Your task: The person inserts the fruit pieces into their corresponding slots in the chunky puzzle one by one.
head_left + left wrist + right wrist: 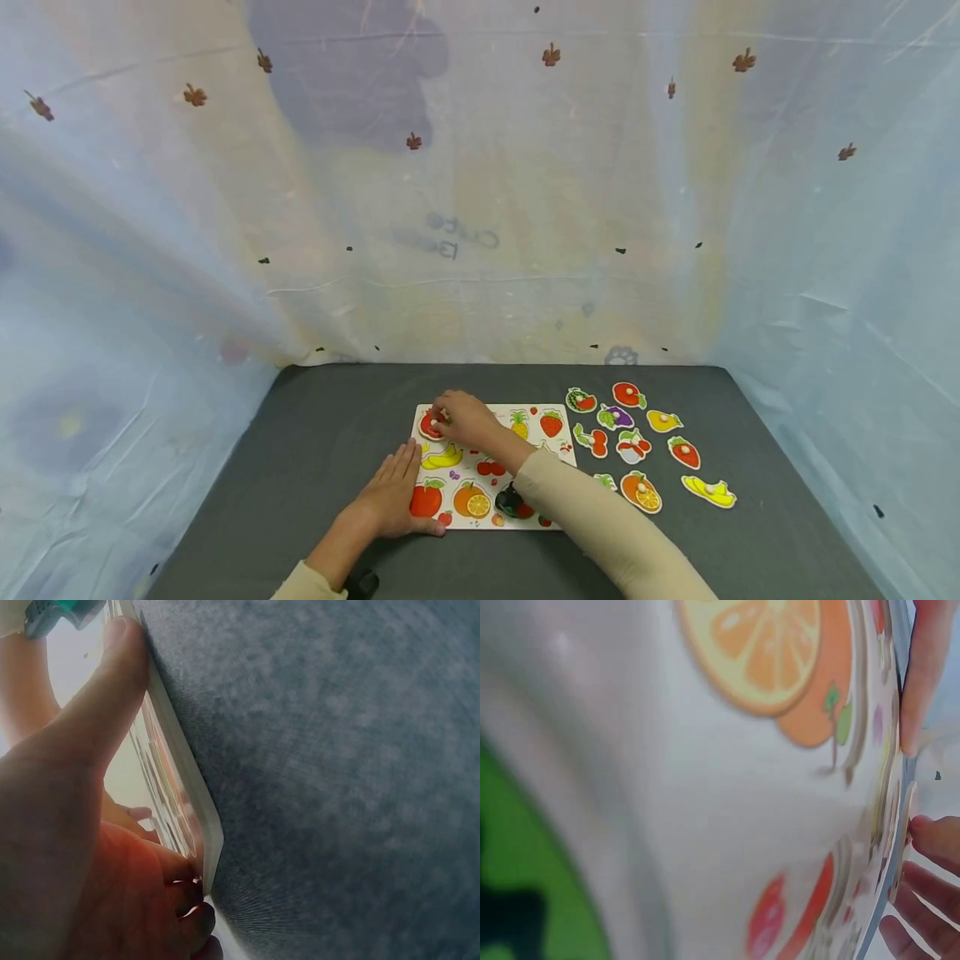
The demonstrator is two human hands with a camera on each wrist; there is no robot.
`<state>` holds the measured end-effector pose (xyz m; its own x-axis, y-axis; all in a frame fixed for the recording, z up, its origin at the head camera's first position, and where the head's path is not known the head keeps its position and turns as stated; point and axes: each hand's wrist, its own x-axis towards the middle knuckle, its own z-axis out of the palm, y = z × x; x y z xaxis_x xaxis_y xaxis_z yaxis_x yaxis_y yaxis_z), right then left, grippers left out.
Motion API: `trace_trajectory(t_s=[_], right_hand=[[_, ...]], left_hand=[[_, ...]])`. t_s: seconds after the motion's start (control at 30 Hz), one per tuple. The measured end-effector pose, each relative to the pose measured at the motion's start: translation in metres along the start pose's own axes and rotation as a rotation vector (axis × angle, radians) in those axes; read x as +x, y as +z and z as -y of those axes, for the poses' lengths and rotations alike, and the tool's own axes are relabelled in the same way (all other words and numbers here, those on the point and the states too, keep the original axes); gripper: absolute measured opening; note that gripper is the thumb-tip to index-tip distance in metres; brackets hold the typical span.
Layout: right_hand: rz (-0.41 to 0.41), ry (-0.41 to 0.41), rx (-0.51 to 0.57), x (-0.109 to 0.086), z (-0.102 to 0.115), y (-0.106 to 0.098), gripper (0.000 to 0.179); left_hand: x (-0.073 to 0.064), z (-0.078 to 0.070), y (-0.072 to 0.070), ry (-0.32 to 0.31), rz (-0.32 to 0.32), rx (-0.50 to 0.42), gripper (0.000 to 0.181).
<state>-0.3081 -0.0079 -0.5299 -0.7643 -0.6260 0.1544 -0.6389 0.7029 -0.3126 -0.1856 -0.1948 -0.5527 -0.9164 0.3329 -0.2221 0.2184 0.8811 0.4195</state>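
A white fruit puzzle board (465,471) with printed fruit pictures lies on the dark grey table. My left hand (392,492) rests against its near left corner, fingers straight along the left edge, thumb (105,697) along the near edge. Reaching across the board, my right hand (467,421) pinches a red round fruit puzzle piece (430,427) over the far left corner. From the right wrist, this thin piece (903,840) shows edge-on between thumb and fingers, close over the board. My right forearm hides part of the board's right side.
Right of the board lie several loose knobbed pieces, among them a watermelon (581,401), an eggplant (617,417), a pear (664,422), a strawberry (684,452), an orange (641,492) and bananas (709,492). A green-leaved piece (605,481) is partly hidden by my right sleeve. Patterned curtains (495,183) surround the table.
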Motion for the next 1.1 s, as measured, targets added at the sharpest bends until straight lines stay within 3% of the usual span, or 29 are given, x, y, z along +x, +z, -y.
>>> trace_trajectory(t_s=[0.47, 0.77, 1.1], right_hand=[[-0.007, 0.048, -0.050, 0.005, 0.007, 0.003, 0.016], [0.010, 0.057, -0.076, 0.006, 0.005, 0.007, 0.020], [0.005, 0.068, -0.051, 0.004, 0.010, 0.002, 0.018]], left_hand=[[-0.002, -0.001, -0.003, 0.019, -0.003, 0.016, 0.150], [-0.010, -0.017, -0.015, 0.001, 0.023, 0.013, 0.142], [0.000, 0.000, 0.000, 0.009, -0.011, -0.005, 0.149]])
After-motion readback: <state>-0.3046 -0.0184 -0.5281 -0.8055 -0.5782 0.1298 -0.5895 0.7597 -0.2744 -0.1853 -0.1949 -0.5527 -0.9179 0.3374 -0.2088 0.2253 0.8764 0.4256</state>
